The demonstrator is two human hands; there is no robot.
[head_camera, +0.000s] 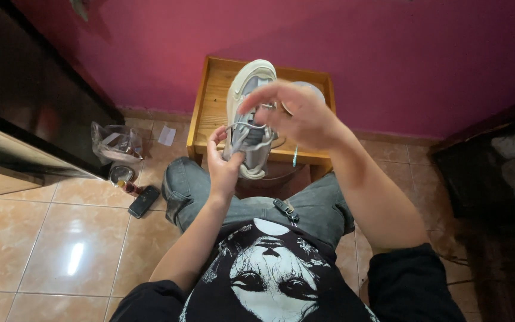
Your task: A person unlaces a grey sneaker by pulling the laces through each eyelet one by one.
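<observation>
Left hand (225,164) gripped shoe (250,116) from below. Right hand (296,113) pinched lace (247,128) on top of shoe. Desk (213,101) stood behind shoe. Phone (144,201) lay on floor, left of shoe.

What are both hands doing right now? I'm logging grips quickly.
Left hand: closed around the grey sneaker.
Right hand: fingers at the sneaker's laces; grip cannot be told.

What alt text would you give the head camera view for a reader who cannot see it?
Seen from above, a seated person holds a grey and cream sneaker at its heel end with the left hand while the right hand works at its laces. Behind it stands a small wooden table against a pink wall; a black phone lies on the tiled floor.
</observation>
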